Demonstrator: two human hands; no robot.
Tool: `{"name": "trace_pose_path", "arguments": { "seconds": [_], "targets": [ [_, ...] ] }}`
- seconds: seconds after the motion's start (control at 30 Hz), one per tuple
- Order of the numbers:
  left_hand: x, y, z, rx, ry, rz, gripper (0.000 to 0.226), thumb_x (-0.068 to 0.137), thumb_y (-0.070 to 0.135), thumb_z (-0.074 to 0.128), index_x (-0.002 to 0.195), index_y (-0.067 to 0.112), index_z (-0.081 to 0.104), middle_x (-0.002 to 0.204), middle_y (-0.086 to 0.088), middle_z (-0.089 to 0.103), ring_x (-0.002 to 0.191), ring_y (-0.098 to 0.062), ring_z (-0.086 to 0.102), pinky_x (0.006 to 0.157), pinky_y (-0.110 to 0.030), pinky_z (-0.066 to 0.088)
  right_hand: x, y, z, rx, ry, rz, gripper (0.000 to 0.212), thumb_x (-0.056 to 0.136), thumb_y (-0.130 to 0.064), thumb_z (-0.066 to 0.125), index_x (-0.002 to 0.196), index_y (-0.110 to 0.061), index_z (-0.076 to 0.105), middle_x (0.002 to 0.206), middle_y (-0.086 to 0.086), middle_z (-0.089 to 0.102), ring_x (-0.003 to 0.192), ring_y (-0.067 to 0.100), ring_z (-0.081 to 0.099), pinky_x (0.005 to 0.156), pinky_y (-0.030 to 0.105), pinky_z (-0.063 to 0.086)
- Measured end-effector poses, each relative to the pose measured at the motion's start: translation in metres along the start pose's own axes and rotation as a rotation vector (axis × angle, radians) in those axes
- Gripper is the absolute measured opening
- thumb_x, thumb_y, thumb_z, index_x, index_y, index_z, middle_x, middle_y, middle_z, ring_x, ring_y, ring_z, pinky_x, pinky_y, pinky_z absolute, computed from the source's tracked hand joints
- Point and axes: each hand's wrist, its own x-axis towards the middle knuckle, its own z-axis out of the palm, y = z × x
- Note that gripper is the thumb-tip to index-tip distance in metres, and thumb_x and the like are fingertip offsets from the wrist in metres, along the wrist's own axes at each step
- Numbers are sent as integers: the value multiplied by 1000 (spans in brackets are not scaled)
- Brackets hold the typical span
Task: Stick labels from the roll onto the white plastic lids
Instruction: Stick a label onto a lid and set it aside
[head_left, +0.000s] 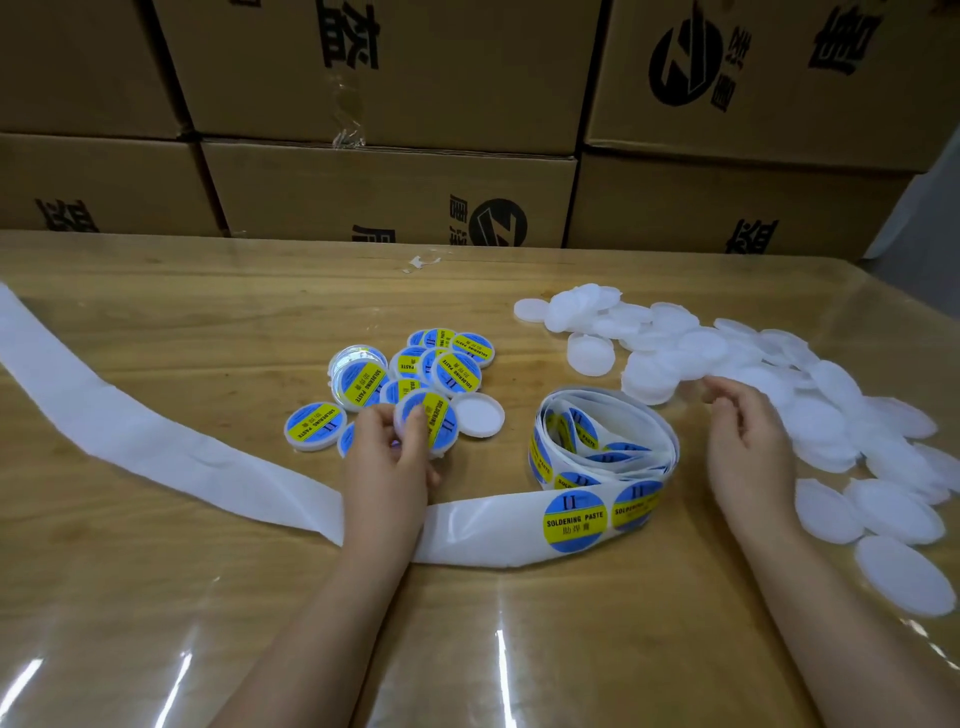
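My left hand (387, 462) grips a labelled white lid (434, 423) by its edge, just above the pile of labelled lids (415, 371) at the table's middle. The loose label roll (605, 436) stands right of it, with blue-and-yellow round labels (575, 521) on the strip at the front. My right hand (745, 436) hovers with loosely curled fingers at the near edge of the heap of plain white lids (779, 379); it holds nothing that I can see.
An empty white backing strip (130, 431) trails from the roll across the wooden table (208, 301) to the left edge, passing under my left wrist. One unlabelled lid (478, 414) lies beside the labelled pile. Stacked cardboard boxes (389, 192) wall off the far side.
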Motion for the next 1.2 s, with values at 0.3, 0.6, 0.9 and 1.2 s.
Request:
{"name": "trace_pose_path", "arguments": {
  "seconds": [0.3,0.6,0.9,1.2],
  "targets": [
    [1,0,-1,128,-47,17,31,88,5,52,108,29,51,112,0,53,78,-17,67,80,-44,52,4,11,6,-409,-431,-183,45,97,-14,47,139,-29,45,156,-3,21,141,22,22,112,47,21],
    [-9,5,3,573,-10,421,19,78,-1,63,90,11,71,104,-5,63,82,-30,60,72,-39,44,2,10,8,-492,-480,-200,37,94,-16,46,125,-33,56,145,-6,36,131,20,32,108,44,22],
    [-11,-9,8,1034,-237,386,33,93,25,46,122,18,59,145,6,44,144,-20,21,114,-52,9,1,3,5,-342,-217,-203,26,91,-12,50,105,-29,63,129,-3,43,122,23,38,98,46,34],
    [-15,21,0,644,77,635,33,87,18,35,95,12,67,89,-2,67,85,-22,54,72,-36,27,-1,1,6,-573,-385,-134,31,91,-29,52,120,-38,57,141,-3,41,128,20,33,102,40,25]
  ]
}}
